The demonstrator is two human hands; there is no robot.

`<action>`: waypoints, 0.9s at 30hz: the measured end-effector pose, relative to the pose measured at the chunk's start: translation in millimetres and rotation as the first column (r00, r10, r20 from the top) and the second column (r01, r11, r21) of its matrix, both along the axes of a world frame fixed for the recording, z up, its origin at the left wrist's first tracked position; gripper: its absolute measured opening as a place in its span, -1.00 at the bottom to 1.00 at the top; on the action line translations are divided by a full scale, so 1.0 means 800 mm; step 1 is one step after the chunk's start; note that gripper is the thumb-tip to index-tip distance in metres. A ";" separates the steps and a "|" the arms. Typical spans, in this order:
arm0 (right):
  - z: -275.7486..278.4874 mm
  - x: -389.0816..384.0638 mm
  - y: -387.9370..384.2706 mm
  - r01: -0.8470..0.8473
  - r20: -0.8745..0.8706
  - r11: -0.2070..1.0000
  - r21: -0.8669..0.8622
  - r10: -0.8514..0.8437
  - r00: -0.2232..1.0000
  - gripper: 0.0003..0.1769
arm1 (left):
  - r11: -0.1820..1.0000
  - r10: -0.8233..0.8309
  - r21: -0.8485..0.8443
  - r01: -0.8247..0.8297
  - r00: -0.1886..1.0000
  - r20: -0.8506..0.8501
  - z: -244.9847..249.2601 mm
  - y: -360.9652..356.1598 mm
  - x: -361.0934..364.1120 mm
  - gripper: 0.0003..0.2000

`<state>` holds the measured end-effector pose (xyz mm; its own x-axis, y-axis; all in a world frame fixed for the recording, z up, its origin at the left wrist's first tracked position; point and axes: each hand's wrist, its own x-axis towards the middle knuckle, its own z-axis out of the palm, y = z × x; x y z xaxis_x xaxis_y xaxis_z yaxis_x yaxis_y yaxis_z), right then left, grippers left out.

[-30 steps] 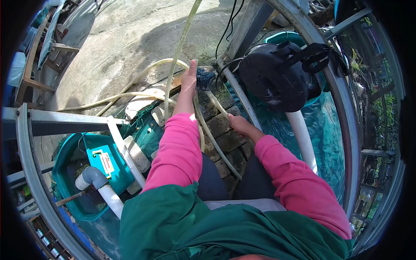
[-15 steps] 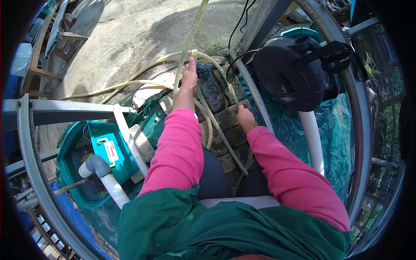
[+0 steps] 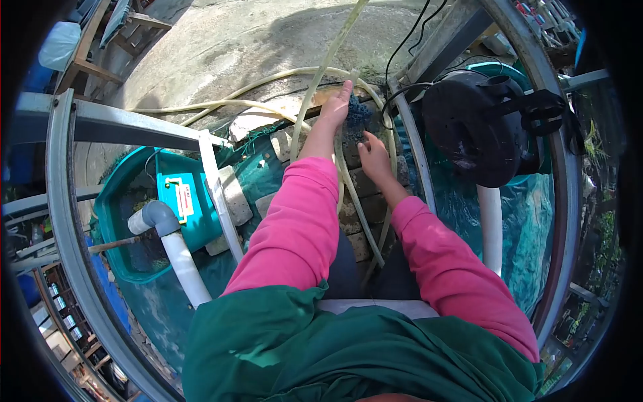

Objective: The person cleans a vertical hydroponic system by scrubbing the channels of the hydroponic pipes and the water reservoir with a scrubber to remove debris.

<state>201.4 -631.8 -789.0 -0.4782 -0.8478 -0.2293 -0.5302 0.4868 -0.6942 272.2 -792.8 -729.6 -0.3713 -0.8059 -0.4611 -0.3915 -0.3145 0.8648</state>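
My left hand is closed around a pale, yellowish hose, whose short end stands up past the fingertips. Just below and to the right is my right hand, thumb and forefinger apart, with nothing visible between them. A loop of hose runs close by on its right side. Between the two hands lies a dark blue-grey, mesh-like clump on the paving blocks. More lengths of hose hang down between my knees, and one rises past my left hand.
A metal frame surrounds me. At left stands a green tub with a grey elbow pipe. A black round lid-like body with a strap sits at right over a white pipe. Black cables hang near the hose.
My right hand has let go of the hose loop and moved up towards my left hand. My left hand still grips the hose near its end. The view has shifted slightly.
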 end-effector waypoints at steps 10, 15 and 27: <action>0.080 -0.045 -0.134 0.491 0.878 0.871 -0.035 -0.207 0.431 -0.18 | 0.999 -0.042 -0.004 0.042 0.982 -0.186 0.041 0.026 -0.003 -0.11; 0.141 -0.015 -0.123 0.661 0.899 0.750 -0.036 -0.264 0.349 -0.38 | 0.994 0.041 0.103 -0.035 0.997 -0.060 0.076 0.051 0.011 -0.16; 0.378 -0.034 -0.129 0.345 0.989 0.934 0.087 -0.123 0.084 -0.79 | 0.980 -0.009 0.194 0.046 0.982 -0.187 0.368 0.130 0.078 -0.19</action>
<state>174.4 -734.7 -486.9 -0.1186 -0.8101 -0.5741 0.7726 0.2879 -0.5659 334.6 -689.1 -435.1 -0.4854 -0.6946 -0.5309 -0.2415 -0.4771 0.8450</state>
